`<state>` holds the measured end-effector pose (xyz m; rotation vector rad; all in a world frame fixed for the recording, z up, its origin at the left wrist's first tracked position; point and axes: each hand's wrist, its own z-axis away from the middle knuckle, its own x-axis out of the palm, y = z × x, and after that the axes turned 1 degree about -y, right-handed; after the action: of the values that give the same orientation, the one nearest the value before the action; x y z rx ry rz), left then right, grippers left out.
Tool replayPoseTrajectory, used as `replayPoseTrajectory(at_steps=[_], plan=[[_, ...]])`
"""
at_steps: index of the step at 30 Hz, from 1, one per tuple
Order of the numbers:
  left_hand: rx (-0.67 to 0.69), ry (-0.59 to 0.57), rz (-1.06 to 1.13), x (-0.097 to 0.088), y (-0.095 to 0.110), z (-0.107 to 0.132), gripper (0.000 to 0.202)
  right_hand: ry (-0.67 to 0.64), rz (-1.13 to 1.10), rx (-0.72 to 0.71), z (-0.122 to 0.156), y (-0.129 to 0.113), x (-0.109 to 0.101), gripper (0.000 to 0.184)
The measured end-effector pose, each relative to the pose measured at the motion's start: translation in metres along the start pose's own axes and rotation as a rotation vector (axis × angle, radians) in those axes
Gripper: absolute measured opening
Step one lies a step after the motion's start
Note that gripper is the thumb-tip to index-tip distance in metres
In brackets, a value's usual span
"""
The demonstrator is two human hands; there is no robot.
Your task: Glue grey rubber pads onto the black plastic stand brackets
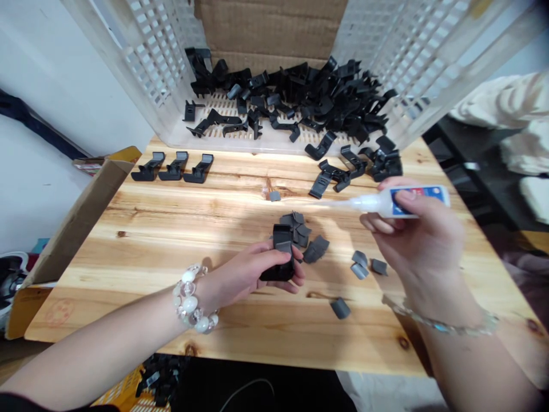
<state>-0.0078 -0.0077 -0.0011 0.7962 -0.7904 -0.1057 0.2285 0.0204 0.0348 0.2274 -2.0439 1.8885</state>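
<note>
Left forearm (107, 337): nearest the camera, lower left of frame; chunky beaded bracelet (189, 304) at the wrist.
Left hand (244, 266): lower center; thumb on top, fingers curled underneath, pinching 1 black clip.
Black clip (274, 272): lower center of frame, in the left hand, gray patch showing by the thumb tip.
Right hand (418, 232): right side, slightly blurred; thumb pressed on white squeeze bottle, fingers curled round it.
White squeeze bottle (384, 205): right of center, tilted flat, long nozzle pointing left; cannot tell if the tip touches anything.
Thin bracelet (446, 327): right wrist, lower right.
Gray pads pile (295, 223): center, just past the held clip; more pads scattered to the right and below.
Single gray pad (275, 196): center, apart from the pile.
Clip row (174, 167): 3 black clips side by side, left, above mid-frame.
Loose clips (323, 180): right of center, by the crate.
White crate (171, 123): top of frame, black clips heaped inside, cardboard sheet (270, 28) behind them.
Wooden table (141, 229): mid-frame, under all this.
</note>
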Motion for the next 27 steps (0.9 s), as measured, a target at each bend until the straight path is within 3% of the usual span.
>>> replayPoseTrajectory(at_steps=[5, 10, 20, 27], plan=[[-0.021, 0.000, -0.012, 0.0024, 0.0016, 0.0012, 0.018, 0.063, 0.020, -0.039, -0.0004, 0.0011, 0.0003, 0.003], [-0.024, 0.010, -0.001, 0.0045, 0.0018, 0.0019, 0.017, 0.092, 0.033, -0.039, 0.0009, 0.0005, 0.0015, 0.009], [-0.064, -0.094, 0.037, 0.0003, -0.0021, 0.0000, 0.017, 0.048, 0.053, -0.095, 0.0055, 0.0031, 0.0034, 0.011], [-0.079, -0.097, 0.039, 0.0002, -0.0018, -0.0007, 0.017, 0.060, 0.078, -0.110, 0.0066, 0.0007, 0.0055, 0.013]])
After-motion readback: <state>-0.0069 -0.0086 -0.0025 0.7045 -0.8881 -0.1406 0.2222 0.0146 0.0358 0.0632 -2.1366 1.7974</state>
